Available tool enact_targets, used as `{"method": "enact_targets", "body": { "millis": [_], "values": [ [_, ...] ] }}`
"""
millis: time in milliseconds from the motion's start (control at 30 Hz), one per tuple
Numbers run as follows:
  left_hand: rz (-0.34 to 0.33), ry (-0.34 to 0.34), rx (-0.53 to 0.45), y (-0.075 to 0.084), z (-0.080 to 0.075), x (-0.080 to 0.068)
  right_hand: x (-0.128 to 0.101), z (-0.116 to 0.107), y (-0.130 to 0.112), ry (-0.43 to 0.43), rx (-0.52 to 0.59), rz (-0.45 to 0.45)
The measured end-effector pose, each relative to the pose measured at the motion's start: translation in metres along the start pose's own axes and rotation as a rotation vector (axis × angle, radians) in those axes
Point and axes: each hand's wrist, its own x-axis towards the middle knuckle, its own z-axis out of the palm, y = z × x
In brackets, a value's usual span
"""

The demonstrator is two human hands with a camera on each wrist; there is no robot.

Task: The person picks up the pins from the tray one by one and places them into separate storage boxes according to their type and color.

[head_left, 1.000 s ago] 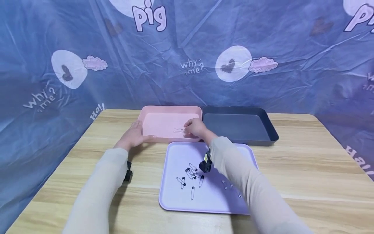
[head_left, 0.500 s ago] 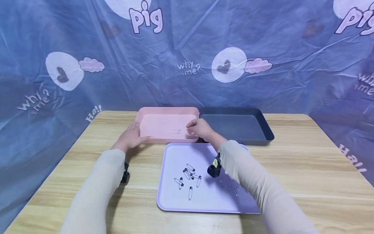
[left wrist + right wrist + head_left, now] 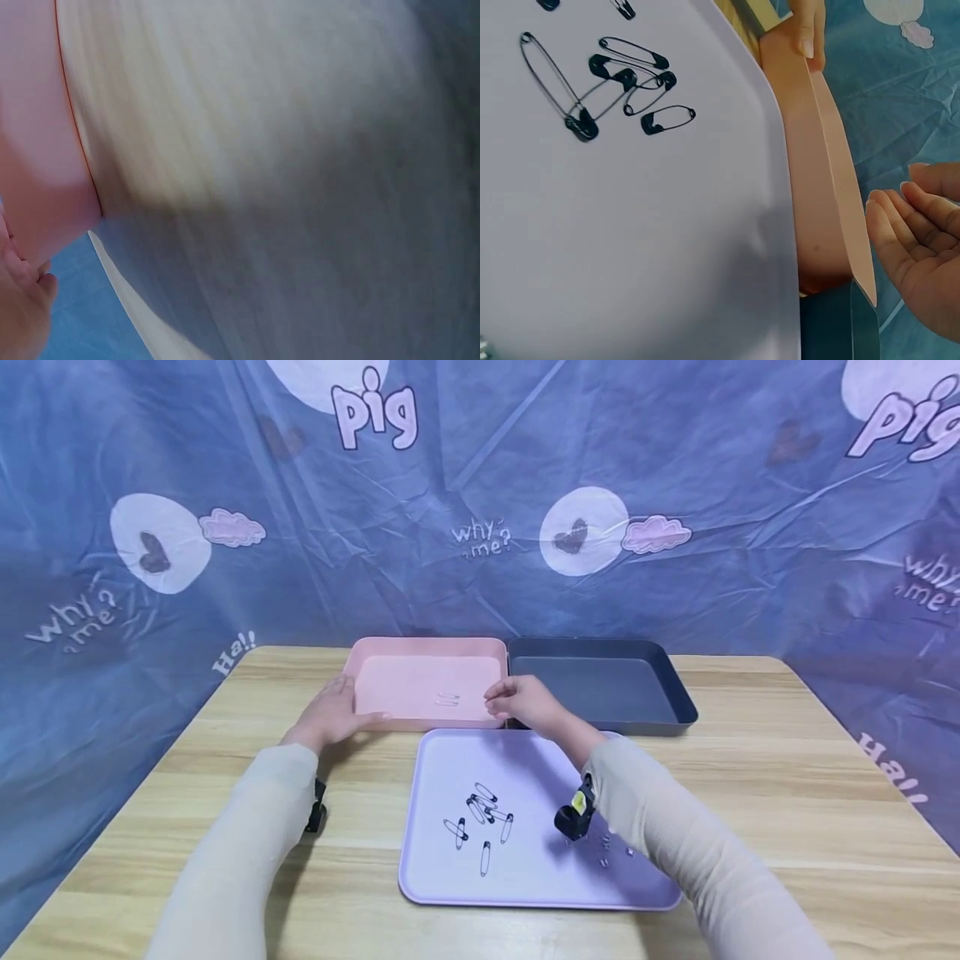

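Has lilac tray (image 3: 525, 885) nearest, dark tray (image 3: 600, 689) and pink tray (image 3: 397, 672) behind; rests wide-spread left hand (image 3: 326, 715) on pink's near-left corner, hovers loosely bent, unladen right hand (image 3: 528, 700) at its near-right corner; shows black-headed pins (image 3: 625, 78) on lilac, two pale pins (image 3: 447, 703) inside pink

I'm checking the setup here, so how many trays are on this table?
3. The pink tray is at the back left, the dark tray beside it on the right, and the purple tray in front of them. None appears hidden.

Head camera looks down; closer wrist views share the pink tray (image 3: 405, 681).
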Motion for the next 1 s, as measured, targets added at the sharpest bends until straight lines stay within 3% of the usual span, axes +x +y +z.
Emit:
{"method": "enact_targets", "body": {
  "millis": [733, 1000],
  "values": [
    [0.012, -0.017, -0.032, 0.001, 0.001, 0.0, -0.048, -0.018, 0.001, -0.061, 0.016, -0.048],
    [0.002, -0.032, -0.046, 0.002, 0.0, 0.0, -0.063, -0.021, 0.008, -0.095, 0.02, -0.028]
  ]
}}
